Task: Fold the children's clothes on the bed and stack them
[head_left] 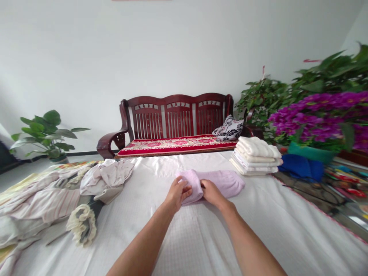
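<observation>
A lilac garment (228, 183) lies across the white surface (258, 222), closer to its far edge than to its near one, with its left part folded over into a thick flap. The person's left hand (178, 192) rests against the left side of this flap, thumb apart from the loosely curled fingers. The right hand (212, 192) is bent in at the flap's right side; its fingertips are tucked out of sight, so whether they pinch the fabric cannot be told.

Near the surface's far right corner stands a stack of folded pale cloths (255, 157), just beyond the garment's right end. Along the left edge spreads a heap of rumpled clothes (43, 207), a cream ruffled piece (82, 224) at the side towards the middle. Past the far edge stands a dark red wooden bench (178, 115) bearing a patterned cushion (229, 129). Beyond the right edge are purple flowers (316, 115).
</observation>
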Demonstrator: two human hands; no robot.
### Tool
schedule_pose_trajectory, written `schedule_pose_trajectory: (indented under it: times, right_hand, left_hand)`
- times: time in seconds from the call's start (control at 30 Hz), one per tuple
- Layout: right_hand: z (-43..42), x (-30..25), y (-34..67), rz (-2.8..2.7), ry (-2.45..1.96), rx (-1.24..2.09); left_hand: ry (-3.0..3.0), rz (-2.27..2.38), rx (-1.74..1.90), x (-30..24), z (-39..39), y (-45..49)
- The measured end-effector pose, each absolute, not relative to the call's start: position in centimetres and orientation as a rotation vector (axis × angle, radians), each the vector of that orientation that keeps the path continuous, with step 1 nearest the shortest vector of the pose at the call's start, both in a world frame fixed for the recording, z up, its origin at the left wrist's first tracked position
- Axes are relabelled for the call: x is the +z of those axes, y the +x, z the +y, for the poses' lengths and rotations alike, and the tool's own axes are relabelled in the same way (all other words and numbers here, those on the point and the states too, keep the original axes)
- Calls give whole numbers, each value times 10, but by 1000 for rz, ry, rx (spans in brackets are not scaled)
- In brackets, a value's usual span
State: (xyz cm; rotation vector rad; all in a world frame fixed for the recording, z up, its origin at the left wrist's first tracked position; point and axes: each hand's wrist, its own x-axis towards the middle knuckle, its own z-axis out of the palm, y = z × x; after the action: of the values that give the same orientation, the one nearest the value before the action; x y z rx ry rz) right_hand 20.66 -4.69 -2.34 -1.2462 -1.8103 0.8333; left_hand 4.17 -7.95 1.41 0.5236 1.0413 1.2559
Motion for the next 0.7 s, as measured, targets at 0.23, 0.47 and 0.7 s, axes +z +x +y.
schedule_pose_trajectory:
  times: [0.23,0.47,0.7]
  right_hand:
    - [-39,-24,212,-1553,-1203,912]
    - [-45,-25,211,-1776,-1567,650]
    - [-45,-13,240,-1595,-1868,182]
  left_hand:
    - [538,991,1292,9,-83,47]
    - [640,1025,1304,2,-79,36]
    - [912,1488,1369,-17,-62,13]
